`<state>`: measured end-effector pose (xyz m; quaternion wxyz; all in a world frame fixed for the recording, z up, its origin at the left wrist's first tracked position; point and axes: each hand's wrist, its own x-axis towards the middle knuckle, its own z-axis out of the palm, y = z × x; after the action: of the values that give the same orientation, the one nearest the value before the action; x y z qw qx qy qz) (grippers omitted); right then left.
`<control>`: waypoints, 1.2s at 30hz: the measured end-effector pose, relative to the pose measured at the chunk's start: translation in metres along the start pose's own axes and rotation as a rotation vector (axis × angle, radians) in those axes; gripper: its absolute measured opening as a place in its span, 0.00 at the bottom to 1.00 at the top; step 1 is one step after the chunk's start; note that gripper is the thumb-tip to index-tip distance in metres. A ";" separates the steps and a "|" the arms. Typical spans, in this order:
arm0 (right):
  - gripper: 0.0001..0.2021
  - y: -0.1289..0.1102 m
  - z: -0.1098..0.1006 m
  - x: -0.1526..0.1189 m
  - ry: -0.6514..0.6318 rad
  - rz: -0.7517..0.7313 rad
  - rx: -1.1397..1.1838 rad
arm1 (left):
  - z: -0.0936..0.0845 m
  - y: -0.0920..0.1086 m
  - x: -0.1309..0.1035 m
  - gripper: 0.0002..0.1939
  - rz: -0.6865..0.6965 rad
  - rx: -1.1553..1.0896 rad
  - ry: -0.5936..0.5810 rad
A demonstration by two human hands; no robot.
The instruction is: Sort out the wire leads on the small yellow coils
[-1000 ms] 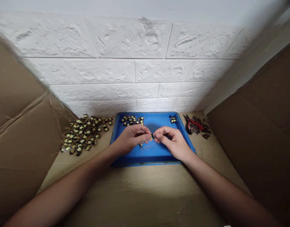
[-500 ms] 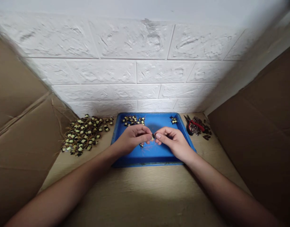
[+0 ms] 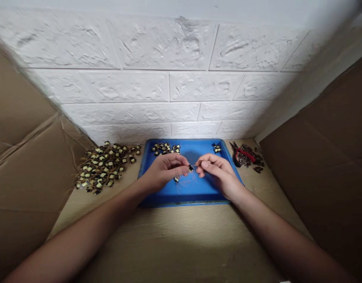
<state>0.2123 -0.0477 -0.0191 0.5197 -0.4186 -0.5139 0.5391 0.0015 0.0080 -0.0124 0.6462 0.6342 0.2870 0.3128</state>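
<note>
Between the thumb and fingers of my left hand [image 3: 171, 171] is a small black and yellow transformer [image 3: 190, 168], held above the blue tray [image 3: 195, 198]. My right hand [image 3: 214, 171] is just to the right, its thumb and forefinger pinched on the thin copper-coloured wire leads [image 3: 197, 163] that come out of the part. Below the hands, another such transformer [image 3: 176, 179] lies in the tray beside loose wire bits [image 3: 185, 184]. A cluster of the same parts [image 3: 166, 148] sits at the tray's back left, and a few more [image 3: 216, 148] at its back right.
Left of the tray is a large heap of transformers [image 3: 102, 167] on the wooden tabletop [image 3: 169, 236]. Red-handled pliers [image 3: 244, 154] rest by small dark pieces [image 3: 258, 169] on the right. Cardboard panels [image 3: 24, 165] flank both sides, and a white brick-patterned wall [image 3: 145, 86] stands behind.
My right hand has moved slightly right, away from the transformer, and the wire leads now show between the hands. My left hand holds nearly still. The view has shifted a little.
</note>
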 end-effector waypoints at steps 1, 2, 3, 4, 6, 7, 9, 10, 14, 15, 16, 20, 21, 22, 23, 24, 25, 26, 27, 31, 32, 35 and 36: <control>0.14 0.001 -0.001 0.000 -0.011 -0.007 0.016 | 0.001 0.000 -0.001 0.11 0.026 0.007 0.017; 0.14 0.001 -0.001 -0.001 -0.023 -0.014 0.027 | 0.003 0.000 -0.002 0.11 0.060 0.020 0.039; 0.15 0.001 -0.001 -0.001 -0.035 -0.021 0.031 | 0.004 0.000 -0.003 0.11 0.102 0.044 0.063; 0.15 0.001 -0.001 -0.001 -0.045 -0.029 0.028 | 0.006 0.000 -0.004 0.11 0.152 0.083 0.088; 0.15 0.001 -0.001 -0.002 -0.064 -0.038 0.015 | 0.009 0.000 -0.007 0.09 0.272 0.216 0.140; 0.16 0.000 -0.001 -0.003 -0.073 -0.040 0.003 | 0.010 0.000 -0.008 0.08 0.340 0.307 0.162; 0.17 0.000 -0.001 -0.004 -0.097 -0.046 -0.025 | 0.013 0.000 -0.010 0.07 0.465 0.490 0.192; 0.17 0.000 -0.001 -0.004 -0.110 -0.053 -0.036 | 0.014 0.000 -0.011 0.08 0.527 0.565 0.207; 0.17 -0.002 0.000 -0.006 -0.124 -0.103 -0.085 | 0.015 -0.003 -0.011 0.11 0.742 0.692 0.245; 0.15 -0.003 0.002 -0.007 -0.107 -0.113 -0.112 | 0.016 -0.003 -0.011 0.12 0.772 0.704 0.246; 0.13 -0.004 0.004 -0.007 -0.083 -0.123 -0.145 | 0.016 -0.004 -0.010 0.13 0.785 0.715 0.241; 0.12 -0.004 0.011 -0.007 0.010 -0.172 -0.219 | 0.016 -0.005 -0.011 0.13 0.798 0.759 0.217; 0.12 -0.004 0.012 -0.007 0.002 -0.168 -0.216 | 0.016 -0.005 -0.011 0.12 0.806 0.771 0.211; 0.12 -0.003 0.012 -0.006 -0.014 -0.157 -0.208 | 0.016 -0.004 -0.011 0.11 0.815 0.783 0.207; 0.13 -0.003 0.011 -0.006 -0.031 -0.142 -0.196 | 0.016 -0.004 -0.011 0.11 0.819 0.795 0.202; 0.13 -0.002 0.011 -0.005 -0.043 -0.128 -0.182 | 0.016 -0.003 -0.011 0.10 0.820 0.807 0.202; 0.14 -0.001 0.010 -0.005 -0.047 -0.118 -0.170 | 0.016 -0.003 -0.011 0.11 0.818 0.815 0.209; 0.14 -0.001 0.009 -0.005 -0.042 -0.113 -0.162 | 0.016 -0.003 -0.010 0.11 0.817 0.820 0.220; 0.14 0.000 0.008 -0.004 -0.033 -0.113 -0.158 | 0.015 -0.003 -0.010 0.11 0.819 0.822 0.235; 0.14 0.000 0.007 -0.004 -0.037 -0.117 -0.148 | 0.013 -0.004 -0.007 0.10 0.820 0.807 0.249; 0.14 0.000 0.007 -0.004 -0.048 -0.117 -0.143 | 0.013 -0.004 -0.007 0.10 0.806 0.801 0.235; 0.12 -0.001 0.008 -0.004 -0.044 -0.126 -0.135 | 0.014 -0.003 -0.008 0.11 0.740 0.761 0.172; 0.11 -0.001 0.008 -0.005 -0.032 -0.133 -0.137 | 0.014 -0.002 -0.008 0.13 0.720 0.741 0.149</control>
<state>0.2053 -0.0531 -0.0177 0.5162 -0.4095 -0.5843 0.4737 0.0072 -0.0076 -0.0142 0.2077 0.8549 0.1874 0.4370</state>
